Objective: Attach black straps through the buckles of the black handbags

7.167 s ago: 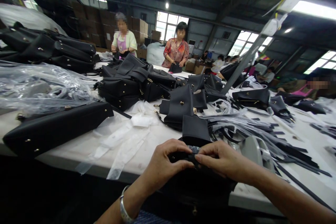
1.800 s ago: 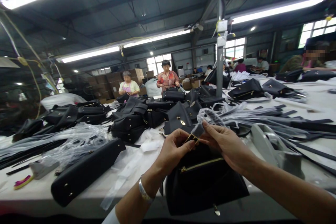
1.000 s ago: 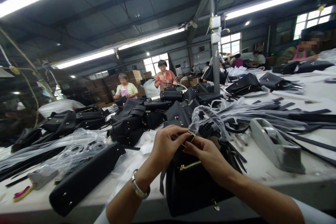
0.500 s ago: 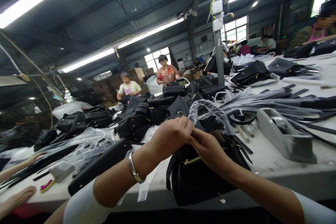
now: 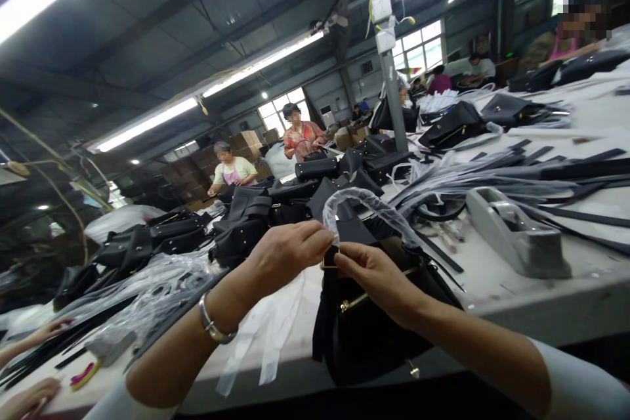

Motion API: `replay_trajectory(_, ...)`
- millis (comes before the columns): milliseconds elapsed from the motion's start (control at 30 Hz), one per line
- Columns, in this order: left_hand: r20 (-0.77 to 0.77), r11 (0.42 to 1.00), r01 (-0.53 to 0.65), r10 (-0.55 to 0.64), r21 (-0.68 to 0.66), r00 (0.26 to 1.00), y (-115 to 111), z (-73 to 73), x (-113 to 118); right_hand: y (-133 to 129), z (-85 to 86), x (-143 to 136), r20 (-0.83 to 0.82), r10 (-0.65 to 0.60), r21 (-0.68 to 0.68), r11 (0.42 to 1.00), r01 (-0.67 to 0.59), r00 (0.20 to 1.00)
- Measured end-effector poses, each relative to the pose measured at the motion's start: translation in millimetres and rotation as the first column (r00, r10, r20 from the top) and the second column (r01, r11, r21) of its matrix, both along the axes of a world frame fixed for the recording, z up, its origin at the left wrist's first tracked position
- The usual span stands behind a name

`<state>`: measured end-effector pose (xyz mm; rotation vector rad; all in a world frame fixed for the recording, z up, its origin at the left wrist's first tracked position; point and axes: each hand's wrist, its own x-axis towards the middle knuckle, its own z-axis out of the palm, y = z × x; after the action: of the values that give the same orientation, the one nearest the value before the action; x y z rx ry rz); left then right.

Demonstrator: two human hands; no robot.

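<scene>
A black bag (image 5: 384, 328) with gold zips lies at the table's front edge, its handle (image 5: 367, 195) wrapped in clear plastic and arching up. My left hand (image 5: 290, 246), a silver bangle on its wrist, has its fingers pinched at the left end of the wrapped handle; what exactly lies between them is too small to tell. Close beside it, my right hand (image 5: 377, 275) pinches the handle's base by a gold ring, thumb at the metal. White strips (image 5: 275, 335) hang over the table edge below my left forearm.
A grey tape dispenser (image 5: 516, 236) stands at the right, near plastic-wrapped straps (image 5: 443, 177). Black bags (image 5: 241, 230) are heaped beyond my hands. At the lower left are another person's hands (image 5: 37, 397) and a pink and yellow item (image 5: 84, 375). A metal post (image 5: 394, 92) rises behind.
My left hand has moved left and slightly apart from my right hand, uncovering the gold ring at the handle's base. The camera view has shifted a little.
</scene>
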<state>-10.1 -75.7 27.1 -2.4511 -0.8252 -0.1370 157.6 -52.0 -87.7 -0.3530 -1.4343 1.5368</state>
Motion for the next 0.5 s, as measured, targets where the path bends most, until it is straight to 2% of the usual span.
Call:
replay_trajectory(100, 0.143, 0.994, -0.083, 0.071, 0.078, 0.987, 2, -10.7, -6, -8, 2.4, -5, -0.089, 0.01, -0.122, 0.992, -0.02, 0.996)
replay_trajectory(233, 0.257, 0.98, -0.129, 0.088, 0.149, 0.962, 3, -26.2, -8, -14, 0.0, -9, -0.066, 0.008, -0.112, 0.994, -0.015, 0.998)
replay_trajectory(400, 0.249, 0.998, -0.013, -0.002, 0.059, 0.969, -3, -31.9, -11, -8, -2.8, 1, 0.06, -0.086, -0.111, 0.99, 0.092, 0.995)
replay_trajectory(500, 0.295, 0.999, 0.014, -0.025, 0.041, 0.955, -6, -32.0, -14, -7, -4.8, 2, 0.022, -0.127, -0.188, 0.974, 0.129, 0.992)
